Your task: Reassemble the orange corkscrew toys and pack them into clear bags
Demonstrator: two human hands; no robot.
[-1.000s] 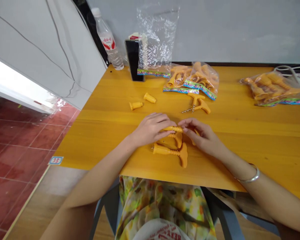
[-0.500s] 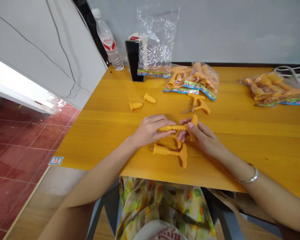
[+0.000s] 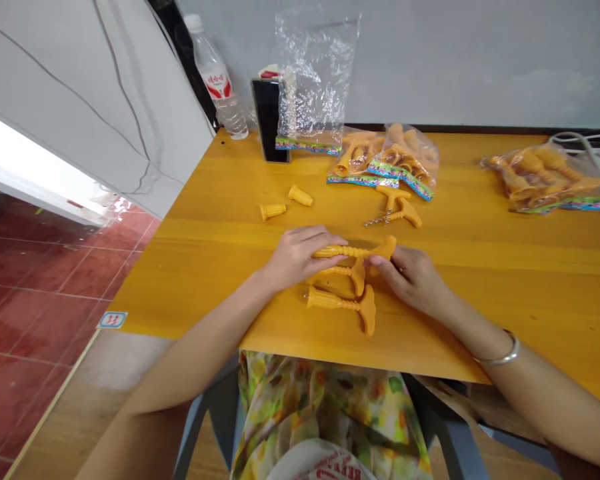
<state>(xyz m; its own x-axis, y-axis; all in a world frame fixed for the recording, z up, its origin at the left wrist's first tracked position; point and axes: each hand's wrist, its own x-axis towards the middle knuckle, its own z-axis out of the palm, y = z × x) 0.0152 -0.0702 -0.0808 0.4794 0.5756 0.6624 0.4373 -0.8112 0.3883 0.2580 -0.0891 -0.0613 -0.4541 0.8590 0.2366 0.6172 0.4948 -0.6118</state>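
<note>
My left hand (image 3: 300, 257) grips the ribbed shaft of an orange plastic T-shaped corkscrew handle (image 3: 347, 251). My right hand (image 3: 414, 280) has its fingertips at that handle's flared end. Just below, a second orange handle (image 3: 343, 272) lies partly under my hands, and a third (image 3: 330, 300) rests on the table nearer me. A metal corkscrew spiral (image 3: 377, 220) lies beside a further handle (image 3: 403, 212) above my hands. Two short orange caps (image 3: 273, 211) sit to the left.
Plastic bags of orange parts (image 3: 383, 159) lie along the back of the wooden table (image 3: 195, 287), with another bag (image 3: 545, 179) at the right. Behind stand a clear bag (image 3: 315, 80), a black phone (image 3: 267, 120) and a water bottle (image 3: 215, 87). Red floor tiles (image 3: 45, 300) show left.
The held handle has turned, its flared end dropping from raised to nearly flat and swinging right. My right hand has shifted slightly right and lower on it.
</note>
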